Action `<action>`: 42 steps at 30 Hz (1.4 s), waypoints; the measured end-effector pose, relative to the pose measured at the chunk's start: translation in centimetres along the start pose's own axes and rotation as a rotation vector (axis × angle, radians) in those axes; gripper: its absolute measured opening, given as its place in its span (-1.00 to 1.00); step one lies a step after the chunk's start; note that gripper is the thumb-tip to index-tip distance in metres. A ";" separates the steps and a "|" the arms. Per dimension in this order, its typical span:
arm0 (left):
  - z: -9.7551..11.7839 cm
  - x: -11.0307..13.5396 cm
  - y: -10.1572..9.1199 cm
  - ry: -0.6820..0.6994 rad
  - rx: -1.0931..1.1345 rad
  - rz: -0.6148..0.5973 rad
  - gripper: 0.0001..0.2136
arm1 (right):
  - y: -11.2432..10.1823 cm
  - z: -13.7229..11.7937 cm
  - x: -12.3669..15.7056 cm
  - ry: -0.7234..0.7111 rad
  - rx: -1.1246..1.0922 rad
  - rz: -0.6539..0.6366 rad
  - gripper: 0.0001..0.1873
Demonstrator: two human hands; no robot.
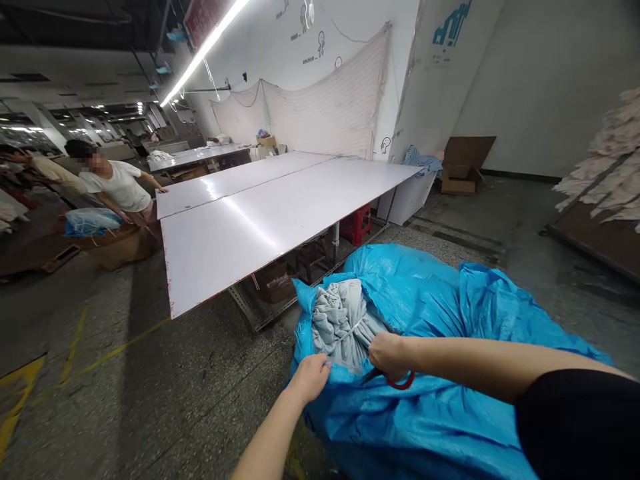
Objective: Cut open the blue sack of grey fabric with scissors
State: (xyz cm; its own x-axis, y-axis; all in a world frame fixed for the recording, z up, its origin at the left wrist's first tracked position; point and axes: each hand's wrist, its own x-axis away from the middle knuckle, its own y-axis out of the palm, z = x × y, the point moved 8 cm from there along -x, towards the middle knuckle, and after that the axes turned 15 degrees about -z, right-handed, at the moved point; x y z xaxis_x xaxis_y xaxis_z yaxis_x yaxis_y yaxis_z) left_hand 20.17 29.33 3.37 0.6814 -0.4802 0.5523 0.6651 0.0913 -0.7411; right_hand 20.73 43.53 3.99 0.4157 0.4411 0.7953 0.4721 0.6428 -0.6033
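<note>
While left hand (pixel 311 375) pinches blue bag (pixel 440 420), right hand (pixel 387 355) clamped on red scissors (pixel 403 384) — grey cloth (pixel 343 323) inside.

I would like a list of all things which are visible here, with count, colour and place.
bag: one, blue, on floor in front, mouth open
cloth: one bundle, grey, in bag mouth
scissors: one, red handle, mostly hidden in right hand
tables: at least two, white, behind bag
stool: one, red, under tables
box: one, brown, by right wall
net: one, pale, on far wall
person: one, white shirt, left of tables
left hand: one, grips bag edge
right hand: one, holds scissors at cloth
</note>
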 end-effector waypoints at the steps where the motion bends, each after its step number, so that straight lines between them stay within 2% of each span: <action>1: -0.3 0.0 -0.1 -0.005 0.009 0.008 -0.81 | 0.1 0.2 0.1 0.002 0.008 -0.012 -0.73; 6: -0.4 -0.1 -0.4 0.011 0.024 0.030 -0.79 | -0.2 -0.6 -1.3 0.023 0.029 -0.063 -0.42; 9: -1.4 0.4 -0.3 0.013 0.034 0.035 -0.75 | -0.3 -2.2 -2.2 -0.012 0.032 -0.083 -0.55; 12: -3.8 1.2 -0.7 -0.031 0.091 0.060 -0.70 | -0.3 -2.1 -1.3 -0.040 0.037 -0.086 -0.69; 15: -5.3 1.4 -1.3 -0.031 0.120 0.077 -0.70 | -0.7 -0.4 -0.1 0.011 0.029 -0.082 -0.60; 17: -5.2 1.3 -1.6 -0.012 0.117 0.083 -0.71 | -1.4 -0.1 -0.2 0.036 0.016 -0.090 -0.45; 19: -4.9 1.2 -1.5 -0.009 0.116 0.084 -0.72 | -2.1 -1.0 -1.2 0.022 0.014 -0.107 -0.35; 22: -4.8 1.7 -0.9 -0.013 0.104 0.072 -0.73 | -2.5 -3.4 -2.7 -0.046 0.033 -0.161 -0.43; 24: -5.2 2.2 -0.4 -0.037 0.072 0.063 -0.77 | -2.1 -3.9 -2.5 -0.070 0.046 -0.181 -0.53; 27: -5.8 2.9 -0.2 -0.074 0.006 0.046 -0.82 | -1.4 -2.0 -0.7 -0.040 0.058 -0.158 -0.60; 30: -5.3 3.0 -0.5 -0.083 -0.083 0.000 -0.82 | -0.9 0.3 0.6 0.003 0.054 -0.134 -0.51; 33: -4.5 3.0 -1.0 -0.128 -0.146 -0.054 -0.76 | -1.2 0.6 -0.6 0.004 0.063 -0.121 -0.46; 35: -3.9 2.9 -0.9 -0.156 -0.166 -0.085 -0.74 | -1.4 -0.5 -2.3 -0.042 0.075 -0.131 -0.55; 36: -3.5 2.7 -0.6 -0.164 -0.177 -0.108 -0.70 | -1.3 -1.2 -3.1 -0.075 0.079 -0.143 -0.62; 38: -2.6 2.0 0.8 -0.177 -0.209 -0.187 -0.49 | -0.7 -2.6 -4.2 -0.137 0.083 -0.171 -0.72; 42: -0.7 -0.4 5.9 -0.147 -0.334 -0.388 -0.10 | 1.1 -4.2 -4.1 -0.213 0.108 -0.202 -0.69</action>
State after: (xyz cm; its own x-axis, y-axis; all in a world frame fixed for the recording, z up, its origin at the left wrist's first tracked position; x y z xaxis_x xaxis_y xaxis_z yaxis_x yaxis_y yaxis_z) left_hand 23.60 29.46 -1.54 0.4560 -0.2942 0.8399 0.7595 -0.3634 -0.5396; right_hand 22.86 39.80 -0.17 0.1446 0.4114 0.8999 0.4388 0.7885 -0.4310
